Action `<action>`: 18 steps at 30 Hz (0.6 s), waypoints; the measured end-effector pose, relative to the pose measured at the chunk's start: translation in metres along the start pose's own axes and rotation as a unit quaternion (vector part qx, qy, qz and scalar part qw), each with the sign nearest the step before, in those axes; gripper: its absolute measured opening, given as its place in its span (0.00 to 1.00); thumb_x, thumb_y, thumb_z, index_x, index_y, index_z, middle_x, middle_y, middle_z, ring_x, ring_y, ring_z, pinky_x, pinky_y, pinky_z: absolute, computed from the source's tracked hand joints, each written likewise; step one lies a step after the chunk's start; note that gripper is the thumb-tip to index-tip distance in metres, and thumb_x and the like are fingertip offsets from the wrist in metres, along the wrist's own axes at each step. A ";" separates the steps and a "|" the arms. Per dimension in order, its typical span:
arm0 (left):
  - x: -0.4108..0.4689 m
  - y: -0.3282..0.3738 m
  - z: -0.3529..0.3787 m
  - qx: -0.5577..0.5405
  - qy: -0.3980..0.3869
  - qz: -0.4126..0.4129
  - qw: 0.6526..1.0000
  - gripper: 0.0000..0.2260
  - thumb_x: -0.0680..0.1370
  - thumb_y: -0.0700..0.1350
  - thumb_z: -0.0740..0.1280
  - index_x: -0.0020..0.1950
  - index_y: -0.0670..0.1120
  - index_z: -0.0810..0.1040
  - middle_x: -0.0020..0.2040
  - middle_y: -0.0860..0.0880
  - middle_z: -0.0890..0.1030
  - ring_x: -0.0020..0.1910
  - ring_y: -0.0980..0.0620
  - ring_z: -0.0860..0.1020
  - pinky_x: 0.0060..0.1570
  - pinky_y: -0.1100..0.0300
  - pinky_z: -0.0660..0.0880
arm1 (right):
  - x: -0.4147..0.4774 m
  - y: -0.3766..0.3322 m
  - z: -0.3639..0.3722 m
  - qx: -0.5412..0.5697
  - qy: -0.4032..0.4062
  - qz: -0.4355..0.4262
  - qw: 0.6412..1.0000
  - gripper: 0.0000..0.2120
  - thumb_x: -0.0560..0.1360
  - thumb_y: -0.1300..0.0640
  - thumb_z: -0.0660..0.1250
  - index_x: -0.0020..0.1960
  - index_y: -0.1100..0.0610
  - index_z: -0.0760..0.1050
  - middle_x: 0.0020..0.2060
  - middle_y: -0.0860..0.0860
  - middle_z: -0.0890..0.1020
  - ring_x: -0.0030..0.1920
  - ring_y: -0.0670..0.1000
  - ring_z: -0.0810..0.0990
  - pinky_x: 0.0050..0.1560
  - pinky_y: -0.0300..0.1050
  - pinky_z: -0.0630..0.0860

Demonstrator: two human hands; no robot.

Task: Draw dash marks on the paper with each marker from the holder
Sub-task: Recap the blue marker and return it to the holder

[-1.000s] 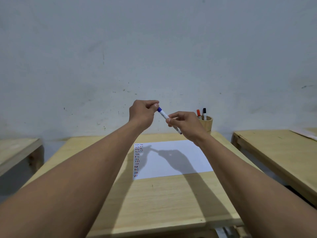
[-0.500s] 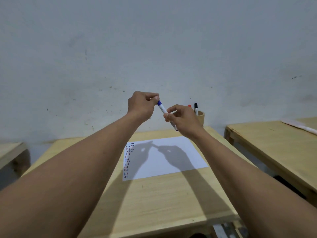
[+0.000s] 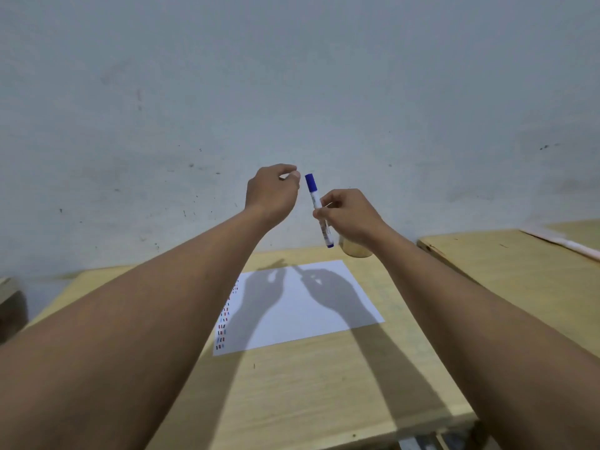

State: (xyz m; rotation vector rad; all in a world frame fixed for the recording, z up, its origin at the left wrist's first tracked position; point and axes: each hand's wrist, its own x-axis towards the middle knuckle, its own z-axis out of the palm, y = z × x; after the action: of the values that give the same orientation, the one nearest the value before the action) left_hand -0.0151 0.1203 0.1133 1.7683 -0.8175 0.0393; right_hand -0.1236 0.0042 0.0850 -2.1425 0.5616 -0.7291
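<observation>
From the head camera, my right hand (image 3: 349, 217) was closed around the barrel of the white marker with the blue cap (image 3: 318, 209), fingers pinched at its middle so it stood nearly upright above the far edge of the table (image 3: 324, 394), cap end up and the blue tail pointing down. I judged that grip was chosen to leave the cap free for the other hand. My left hand (image 3: 271, 193) hung just beside the cap without touching it, loosely curled with thumb and forefinger drawn close together and nothing that I could see between them, which read to me as a hand placed either to pull the cap off or having pressed it on. The cap sat on the marker, so no drawing could happen from that pose. The round light wooden holder (image 3: 355, 250) stood at the back of the table, mostly hidden behind my right wrist, so I could not tell what remained in it. The white sheet of paper (image 3: 308, 306) lay flat in the middle of the table under both hands, well below them, with columns of red, blue and dark dash marks (image 3: 224, 319) running down its left margin; the rest was blank and crossed by the shadows of my hands. I took it the marker was kept directly above the paper to keep the travel down to it short.
</observation>
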 end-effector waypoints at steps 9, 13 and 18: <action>0.006 -0.032 0.056 0.051 -0.060 -0.018 0.997 0.19 0.78 0.46 0.68 0.69 0.48 0.76 0.58 0.49 0.81 0.55 0.49 0.79 0.51 0.60 0.73 | 0.042 0.016 -0.040 -0.041 0.048 -0.003 0.998 0.09 0.75 0.59 0.69 0.55 0.51 0.76 0.43 0.53 0.86 0.37 0.52 0.83 0.38 0.48 0.79; 0.014 -0.046 0.092 0.041 -0.110 -0.043 0.992 0.27 0.75 0.48 0.73 0.73 0.48 0.70 0.64 0.47 0.78 0.59 0.47 0.78 0.58 0.54 0.76 | 0.064 0.030 -0.052 -0.048 0.091 0.002 0.995 0.09 0.77 0.58 0.69 0.56 0.52 0.75 0.45 0.52 0.85 0.42 0.53 0.86 0.42 0.48 0.81; 0.026 -0.063 0.141 0.040 -0.152 -0.069 0.985 0.39 0.72 0.49 0.77 0.78 0.47 0.63 0.72 0.44 0.72 0.68 0.44 0.74 0.63 0.51 0.74 | 0.087 0.056 -0.063 -0.071 0.149 -0.007 0.986 0.09 0.80 0.57 0.67 0.60 0.55 0.75 0.45 0.49 0.81 0.37 0.42 0.77 0.33 0.37 0.68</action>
State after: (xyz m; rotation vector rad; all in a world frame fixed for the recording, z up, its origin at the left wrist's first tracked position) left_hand -0.0130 -0.0059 0.0202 1.9309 -0.9185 -0.2994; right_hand -0.1092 -0.1156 0.1005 -2.1829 0.7777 -1.0560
